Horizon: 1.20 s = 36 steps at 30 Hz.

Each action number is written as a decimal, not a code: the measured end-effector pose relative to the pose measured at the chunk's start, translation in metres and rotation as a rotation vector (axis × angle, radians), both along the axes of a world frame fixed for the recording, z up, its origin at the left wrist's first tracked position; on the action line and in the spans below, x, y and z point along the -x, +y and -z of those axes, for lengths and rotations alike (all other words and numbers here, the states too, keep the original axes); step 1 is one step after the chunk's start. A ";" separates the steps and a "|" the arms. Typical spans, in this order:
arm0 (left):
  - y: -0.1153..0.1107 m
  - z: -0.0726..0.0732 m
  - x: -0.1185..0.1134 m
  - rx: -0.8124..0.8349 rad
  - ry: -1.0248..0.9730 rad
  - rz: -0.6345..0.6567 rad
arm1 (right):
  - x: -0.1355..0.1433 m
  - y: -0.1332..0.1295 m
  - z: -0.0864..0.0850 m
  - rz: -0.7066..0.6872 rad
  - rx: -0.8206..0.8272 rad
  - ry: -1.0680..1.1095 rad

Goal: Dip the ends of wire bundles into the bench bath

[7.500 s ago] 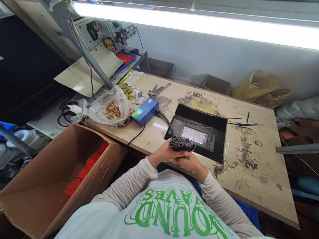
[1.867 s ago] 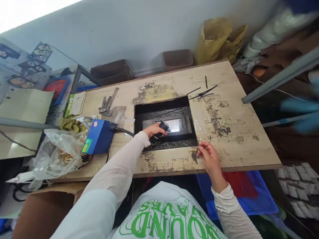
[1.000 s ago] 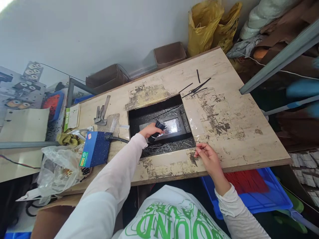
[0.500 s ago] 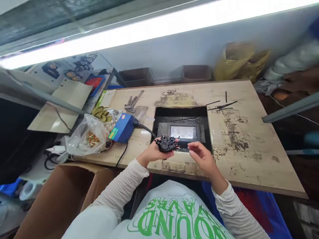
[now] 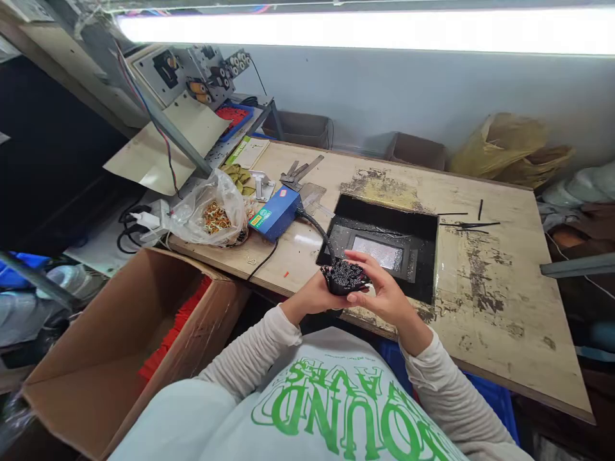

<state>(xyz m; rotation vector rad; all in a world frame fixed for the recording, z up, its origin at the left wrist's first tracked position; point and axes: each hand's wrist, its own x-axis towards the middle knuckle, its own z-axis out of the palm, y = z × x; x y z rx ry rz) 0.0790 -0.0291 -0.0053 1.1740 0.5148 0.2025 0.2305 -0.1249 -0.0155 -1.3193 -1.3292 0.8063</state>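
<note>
At far left, an open cardboard box [image 5: 86, 352] is standing beside the desk [image 5: 514, 256], with red pieces [image 5: 175, 330] lying along its inner right side. Next, a clear plastic bag [image 5: 230, 192] is holding small orange and pale pieces [image 5: 216, 218], while a blue device box [image 5: 278, 211] is sitting beside it, its black flexible neck [image 5: 317, 227] running toward the hands, its far end hidden.

At center, over the desk's near edge, a person's left hand [image 5: 314, 294] is clasping a bundle of black strands [image 5: 344, 276], its cut ends facing up. The right hand [image 5: 382, 291] is curving around the other side, thumb apart from the fingers; whether it is gripping or only resting there, one cannot tell.

The bundle is looking largely gathered, many ends packing close together, though the outer ones are splaying and the rim is looking uneven. Any evening of those ends is apparently not yet complete.

Just beyond, a bright rectangular panel [image 5: 377, 251] is gleaming within a dark recess [image 5: 408, 221]. Farther right, several loose black strips [image 5: 473, 225] are lying on the desk, well apart from the bundle; whether they belong with it is not showing.
</note>
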 end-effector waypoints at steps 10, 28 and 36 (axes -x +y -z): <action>-0.002 -0.006 0.019 -0.086 -0.038 -0.034 | 0.014 0.009 -0.009 -0.092 -0.016 0.095; -0.003 -0.005 0.022 0.000 -0.084 -0.120 | 0.025 0.013 -0.009 -0.086 0.066 0.171; -0.001 -0.005 0.023 -0.029 -0.060 -0.107 | 0.027 0.018 -0.012 -0.079 0.045 0.187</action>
